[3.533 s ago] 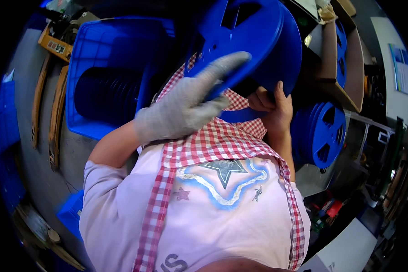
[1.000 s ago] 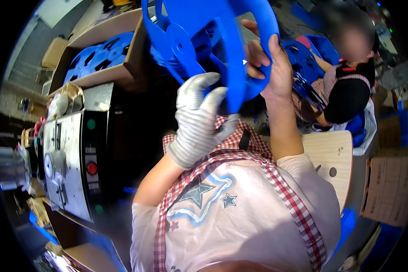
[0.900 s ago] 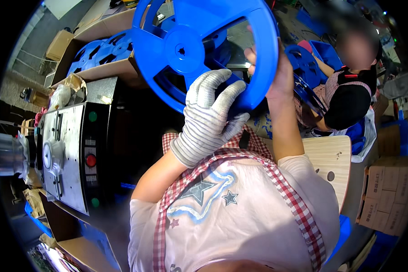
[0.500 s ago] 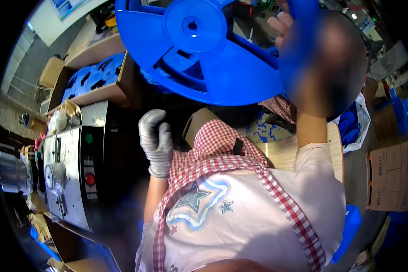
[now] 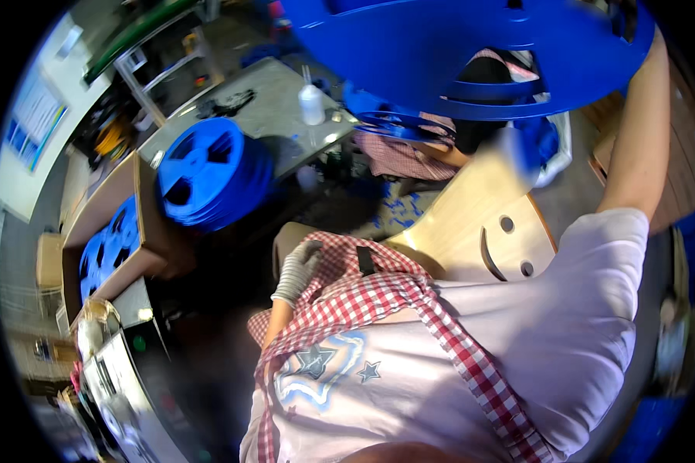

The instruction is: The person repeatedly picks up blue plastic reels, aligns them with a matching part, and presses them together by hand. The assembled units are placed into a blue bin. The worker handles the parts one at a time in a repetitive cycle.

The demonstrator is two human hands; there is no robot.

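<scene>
A large blue plastic reel (image 5: 409,46) with cut-out openings is held up across the top of the view, tilted. My right arm reaches up to its right rim, and my right hand (image 5: 654,48) is closed at that edge, its fingers mostly hidden behind the reel. Low in my lap, my left hand (image 5: 300,270) wears a striped light glove. It rests on the red checked apron (image 5: 340,285) with loosely bent fingers and nothing visible in them.
Left of centre stands a stack of blue reels (image 5: 212,174), beside a carton (image 5: 150,216) with more reels. Beyond is a grey worktable (image 5: 274,85) with a white bottle (image 5: 311,104). A pale wooden chair (image 5: 471,220) with a smiling cut-out is near another person's checked clothing (image 5: 398,154).
The view has turned. The blue reel has shifted right together with my raised right arm. My left hand has dropped from the air onto my lap.
</scene>
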